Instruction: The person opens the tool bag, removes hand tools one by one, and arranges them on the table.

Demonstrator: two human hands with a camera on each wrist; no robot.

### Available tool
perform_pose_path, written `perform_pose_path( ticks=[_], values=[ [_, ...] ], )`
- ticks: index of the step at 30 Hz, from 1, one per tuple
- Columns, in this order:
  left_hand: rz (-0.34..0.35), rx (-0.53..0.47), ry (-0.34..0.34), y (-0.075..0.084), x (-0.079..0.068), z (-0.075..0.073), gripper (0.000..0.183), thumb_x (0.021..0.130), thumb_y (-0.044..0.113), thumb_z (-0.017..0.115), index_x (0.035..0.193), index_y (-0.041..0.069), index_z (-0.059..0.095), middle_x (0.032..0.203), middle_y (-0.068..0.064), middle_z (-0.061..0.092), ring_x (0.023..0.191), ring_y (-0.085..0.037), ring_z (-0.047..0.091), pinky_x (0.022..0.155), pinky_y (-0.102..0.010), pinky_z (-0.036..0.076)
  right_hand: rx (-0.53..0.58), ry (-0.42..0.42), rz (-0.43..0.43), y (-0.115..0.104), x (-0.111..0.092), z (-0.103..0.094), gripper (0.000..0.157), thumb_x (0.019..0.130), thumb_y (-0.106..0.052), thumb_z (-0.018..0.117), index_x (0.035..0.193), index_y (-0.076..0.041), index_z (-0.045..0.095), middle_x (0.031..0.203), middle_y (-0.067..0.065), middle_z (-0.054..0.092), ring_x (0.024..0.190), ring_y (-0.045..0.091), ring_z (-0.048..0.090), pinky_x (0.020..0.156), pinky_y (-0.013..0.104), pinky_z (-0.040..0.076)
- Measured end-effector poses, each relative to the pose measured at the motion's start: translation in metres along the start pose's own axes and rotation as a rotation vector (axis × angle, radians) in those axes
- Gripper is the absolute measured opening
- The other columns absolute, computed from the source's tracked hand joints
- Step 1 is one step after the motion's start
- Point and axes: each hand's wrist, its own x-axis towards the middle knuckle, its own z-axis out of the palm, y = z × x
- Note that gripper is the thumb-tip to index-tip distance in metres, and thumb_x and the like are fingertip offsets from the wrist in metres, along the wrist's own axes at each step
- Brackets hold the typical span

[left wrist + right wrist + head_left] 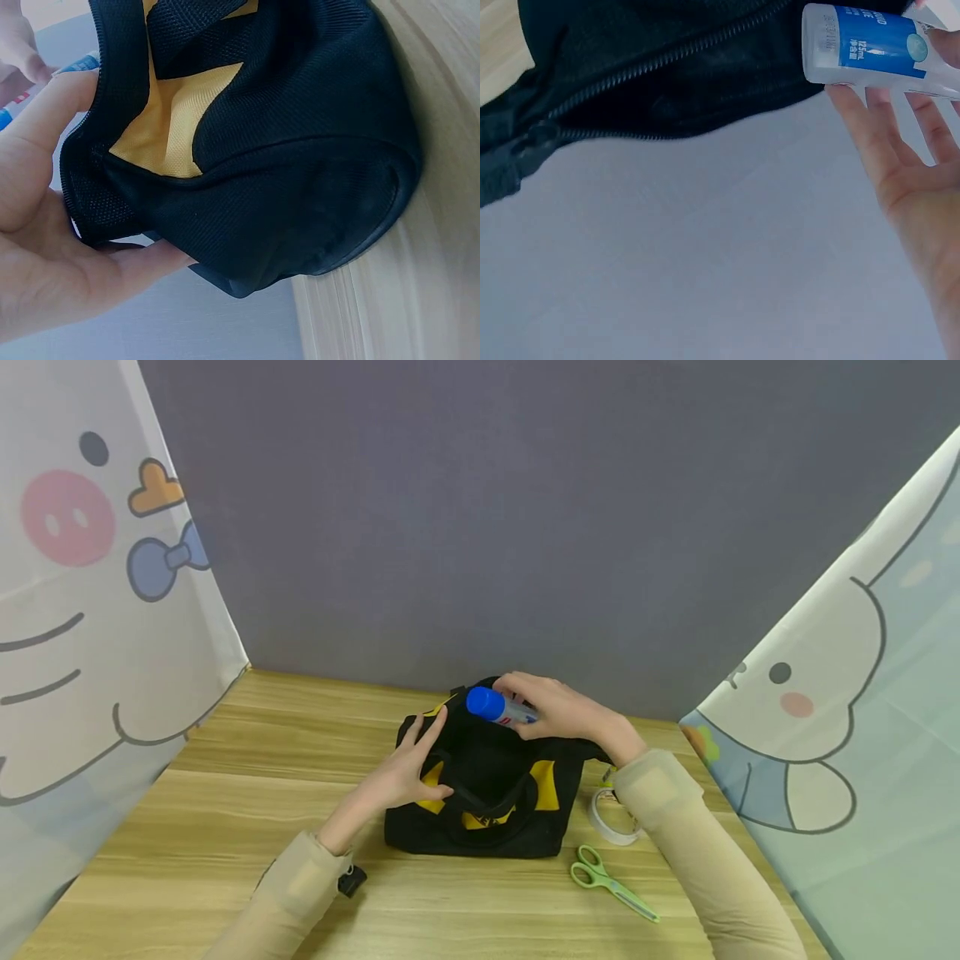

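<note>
A black and yellow zippered fabric bag [480,839] stands on the wooden table with its mouth open upward. My left hand [397,777] is at the left end of that mouth, fingers and thumb spread apart and fairly straight against the rim. In the left wrist view, the thumb reaches over the rim beside a black strap [124,67]. With my right hand [558,706] I grip a white glue bottle [881,49] with a blue label, tilted on its side. Its blue cap [483,702] points left, over the back of the bag's mouth.
Right of the bag lie a white roll of tape [611,835], partly behind the right sleeve, and green scissors [600,877]. A small black object [351,882] shows beside the left cuff. A grey panel [480,527] rises behind the table, with printed cloth on both sides.
</note>
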Motion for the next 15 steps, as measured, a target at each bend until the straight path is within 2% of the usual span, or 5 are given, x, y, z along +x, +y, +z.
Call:
perform_pose_path(
  ticks=[8, 15],
  values=[
    [0.005, -0.012, -0.015, 0.000, 0.001, 0.000, 0.117, 0.082, 0.024, 0.082, 0.161, 0.030, -0.005, 0.165, -0.026, -0.006, 0.091, -0.037, 0.066, 0.062, -0.030, 0.047, 0.002, 0.077, 0.007, 0.002, -0.018, -0.020, 0.051, 0.087, -0.013, 0.073, 0.133, -0.011, 0.050, 0.124, 0.006, 0.061, 0.105, 0.021, 0.059, 0.089, 0.043, 0.054],
    [0.011, -0.015, -0.015, -0.001, 0.001, -0.002, 0.117, 0.083, 0.026, 0.082, 0.161, 0.029, -0.005, 0.165, -0.027, -0.007, 0.115, -0.053, 0.058, 0.070, -0.036, 0.051, -0.032, 0.135, 0.045, -0.001, -0.040, -0.041, 0.052, 0.088, -0.011, 0.071, 0.135, -0.008, 0.050, 0.127, 0.008, 0.060, 0.111, 0.023, 0.061, 0.089, 0.041, 0.057]
  ],
)
